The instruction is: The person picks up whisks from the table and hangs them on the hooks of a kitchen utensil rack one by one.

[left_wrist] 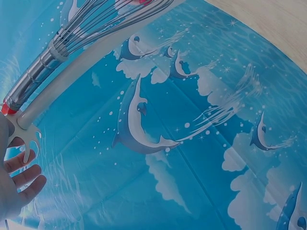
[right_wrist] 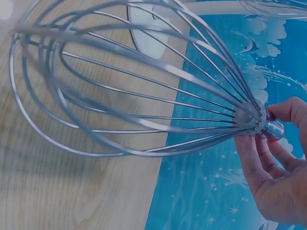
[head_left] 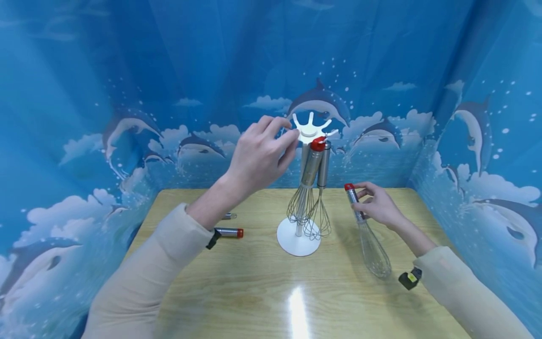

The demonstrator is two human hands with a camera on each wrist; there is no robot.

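Note:
My left hand is at the top of a white whisk stand, its fingertips pinching one of the hooked arms on the left side. Two metal whisks hang from the stand's right side; the front whisk has a red handle end. In the left wrist view, a hanging whisk runs beside the white pole. Off to the right, my right hand grips a large whisk by its steel handle, red end up and wires slanting down. Its wire balloon fills much of the right wrist view.
The stand's round white base rests on the wooden table. At the left, a red-ended steel handle and a smaller steel piece lie partly behind my left arm. A blue dolphin curtain encloses the back and sides.

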